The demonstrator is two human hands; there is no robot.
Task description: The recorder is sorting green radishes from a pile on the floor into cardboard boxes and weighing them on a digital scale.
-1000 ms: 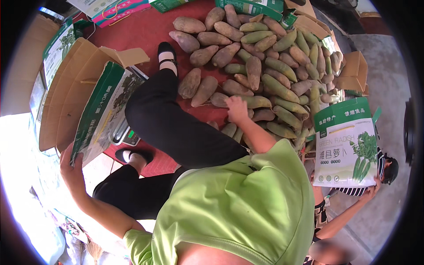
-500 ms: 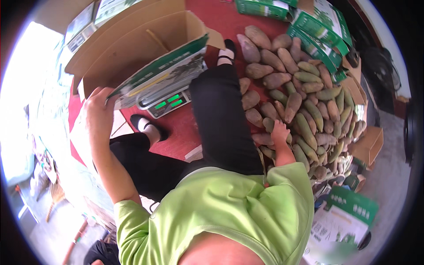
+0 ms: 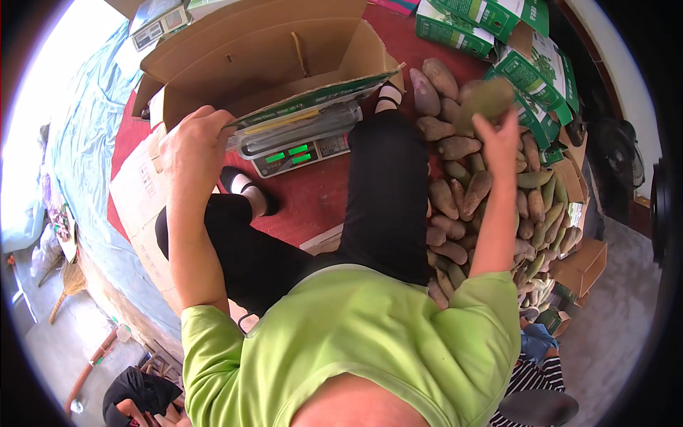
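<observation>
My left hand [image 3: 198, 139] is closed on the near left edge of a large open cardboard box [image 3: 263, 75]. This box rests on a digital scale [image 3: 295, 158] with green lit displays. One twisted cord handle shows against its inner wall. My right hand [image 3: 501, 139] is raised over the pile, gripping a large greenish-brown root vegetable [image 3: 484, 105], smeared by motion. Beneath and around that hand lies a big heap of root vegetables [image 3: 459, 148], some green, some purplish brown. The fingertips behind the held one are hidden.
Green and white cartons [image 3: 537, 67] stand beyond the heap, and an open brown carton [image 3: 580, 267] lies to its right. My legs straddle the red floor covering [image 3: 306, 213] before the scale. Other people sit at the lower left [image 3: 139, 395] and lower right [image 3: 537, 370].
From low in the heap, my right hand has risen and moved away from me with a root vegetable in it. My left hand stays on the box edge. The view has shifted.
</observation>
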